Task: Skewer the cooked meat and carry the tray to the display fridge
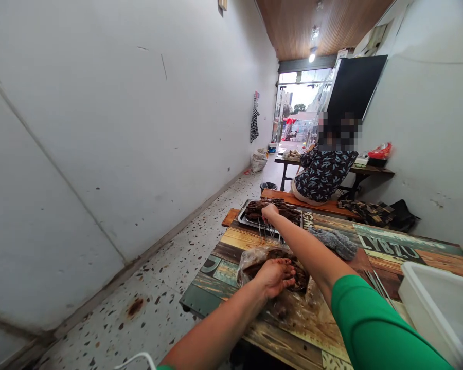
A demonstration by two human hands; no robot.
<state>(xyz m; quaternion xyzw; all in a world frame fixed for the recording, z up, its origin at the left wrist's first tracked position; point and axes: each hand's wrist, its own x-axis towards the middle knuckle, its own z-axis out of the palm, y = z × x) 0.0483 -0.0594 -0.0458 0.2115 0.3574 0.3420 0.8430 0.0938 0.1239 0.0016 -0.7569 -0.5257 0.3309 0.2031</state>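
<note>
Head view: dark meat [302, 276] in plastic [246, 258] is partly covered by the left hand [277, 277], fingers loosely spread; skewers [254, 209] lie beneath the curled right hand [269, 213], grip indiscernible.

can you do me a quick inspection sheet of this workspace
Surface: patchwork wooden table with printed lettering, stained near the plastic.
Work items: dark skewered pieces on a metal tray; dark pieces in clear plastic.
Clutter: grey cloth-like item, loose metal rods, white tub.
Hands: left hand over the plastic's contents, fingers loosely extended; right hand at the tray, fingers curled by the skewers, grip unclear.
Cables: white cord-like strand at the bottom edge; its ends are out of view.
Surroundings: person seated on a bench beyond; dark floor stain to the left.
</note>
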